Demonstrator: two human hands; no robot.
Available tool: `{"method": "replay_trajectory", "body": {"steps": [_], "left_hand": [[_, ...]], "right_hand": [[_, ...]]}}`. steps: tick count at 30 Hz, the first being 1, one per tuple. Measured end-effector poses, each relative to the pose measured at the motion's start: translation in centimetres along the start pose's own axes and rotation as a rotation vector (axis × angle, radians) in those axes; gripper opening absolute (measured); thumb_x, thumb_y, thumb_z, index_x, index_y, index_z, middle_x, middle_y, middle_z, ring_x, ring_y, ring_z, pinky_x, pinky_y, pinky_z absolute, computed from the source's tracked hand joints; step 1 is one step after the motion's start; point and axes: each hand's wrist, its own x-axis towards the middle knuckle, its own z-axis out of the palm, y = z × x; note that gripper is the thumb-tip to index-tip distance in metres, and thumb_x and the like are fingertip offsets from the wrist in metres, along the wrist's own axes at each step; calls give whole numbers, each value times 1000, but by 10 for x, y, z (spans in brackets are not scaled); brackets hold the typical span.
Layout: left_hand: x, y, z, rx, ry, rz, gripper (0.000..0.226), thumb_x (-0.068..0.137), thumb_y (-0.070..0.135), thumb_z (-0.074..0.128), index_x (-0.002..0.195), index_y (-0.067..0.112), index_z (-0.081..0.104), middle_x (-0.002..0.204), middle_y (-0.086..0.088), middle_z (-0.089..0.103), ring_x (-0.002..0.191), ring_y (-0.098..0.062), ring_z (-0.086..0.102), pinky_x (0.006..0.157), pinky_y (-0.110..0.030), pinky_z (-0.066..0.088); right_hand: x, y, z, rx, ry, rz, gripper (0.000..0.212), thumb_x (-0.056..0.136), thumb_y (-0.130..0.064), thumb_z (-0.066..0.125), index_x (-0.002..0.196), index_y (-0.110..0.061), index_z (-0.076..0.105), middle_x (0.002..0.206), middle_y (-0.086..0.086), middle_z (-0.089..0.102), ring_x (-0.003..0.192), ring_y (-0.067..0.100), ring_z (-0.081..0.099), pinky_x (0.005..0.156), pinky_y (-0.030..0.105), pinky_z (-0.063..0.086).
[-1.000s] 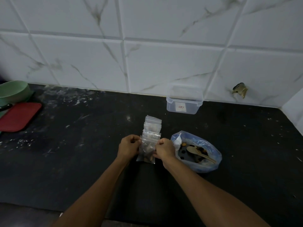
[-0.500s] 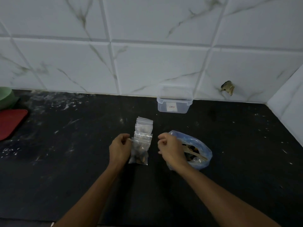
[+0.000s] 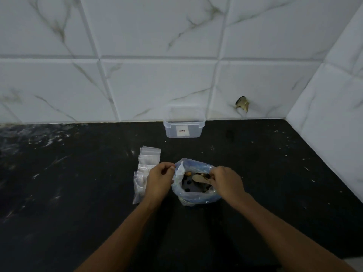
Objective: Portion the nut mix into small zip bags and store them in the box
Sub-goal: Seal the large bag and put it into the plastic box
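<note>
So the filled little bag isn't being held anymore. A second ago it was pinched at the top between both hands, half a second ago only the left hand was on it, and now it's left lying on the bench with the zip bags point(image 3: 146, 173), in the row that runs from about 9 o'clock of the nut bag up toward 11 o'clock.

Both hands are now parked on the blue nut-mix bag point(image 3: 194, 183) instead. Its left rim is pinched by the left hand point(image 3: 160, 178), thumb and forefinger closed on the plastic. The right hand point(image 3: 225, 181) is curled at the right rim; whether the plastic or the wooden spoon point(image 3: 200, 179) handle is caught in those fingers can't be told, since the two overlap there. The mouth is being held wide, nuts visible at the bottom.

The clear box point(image 3: 183, 124) is well apart at 12 o'clock, against the wall tiles, lid off, and nothing can be made out inside it.

What it means, probably: one portion is sealed and done, another scoop is being set up, and storing in the box isn't started yet.
</note>
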Motion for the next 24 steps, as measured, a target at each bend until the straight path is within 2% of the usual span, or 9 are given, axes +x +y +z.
{"method": "replay_trajectory", "body": {"steps": [4, 6, 9, 13, 17, 19, 24], "left_hand": [[-3, -1, 12, -1, 11, -46, 15, 96, 16, 55, 96, 21, 69, 95, 3, 69, 91, -16, 66, 84, -47, 58], [-4, -2, 15, 4, 11, -67, 14, 97, 16, 55, 97, 20, 69, 96, 4, 69, 92, -15, 66, 85, -47, 58], [-6, -1, 15, 9, 18, -77, 15, 97, 16, 54, 94, 21, 68, 96, 4, 69, 93, -16, 65, 85, -44, 59], [-10, 1, 11, -2, 20, -84, 16, 98, 14, 53, 95, 19, 68, 95, 1, 69, 91, -18, 66, 81, -40, 59], [-10, -2, 3, -28, 31, -106, 15, 97, 15, 54, 96, 17, 68, 93, -6, 72, 89, -25, 70, 81, -48, 59], [-10, -4, 0, -57, 34, -125, 14, 98, 14, 53, 96, 16, 67, 94, -8, 72, 91, -25, 70, 83, -47, 59], [-12, -3, -1, -109, 27, -121, 14, 98, 11, 52, 97, 14, 66, 95, -9, 72, 92, -25, 70, 82, -42, 59]], "right_hand": [[-4, 1, 13, -139, -43, -74, 17, 93, -27, 60, 109, -19, 64, 105, 1, 64, 92, 15, 61, 75, 27, 51], [-4, 1, 16, -181, -76, -84, 19, 93, -26, 61, 110, -18, 62, 107, 2, 64, 94, 16, 61, 73, 28, 48], [-3, 2, 17, -188, -56, -106, 20, 91, -21, 62, 112, -18, 62, 108, 3, 64, 97, 17, 62, 77, 30, 51], [-9, 7, 9, -80, 25, -108, 14, 91, -20, 62, 105, -20, 64, 100, -1, 63, 90, 14, 61, 70, 25, 48], [-22, 18, -6, 134, 71, -106, 15, 91, -18, 63, 104, -23, 68, 91, -6, 61, 83, 9, 57, 70, 26, 51], [-35, 19, -13, 215, 55, -156, 13, 89, -19, 66, 100, -25, 69, 88, -10, 61, 80, 5, 56, 67, 22, 47], [-72, 12, -6, 286, -75, -312, 16, 89, -23, 68, 104, -28, 69, 99, -13, 64, 94, 1, 56, 84, 24, 50]]}}
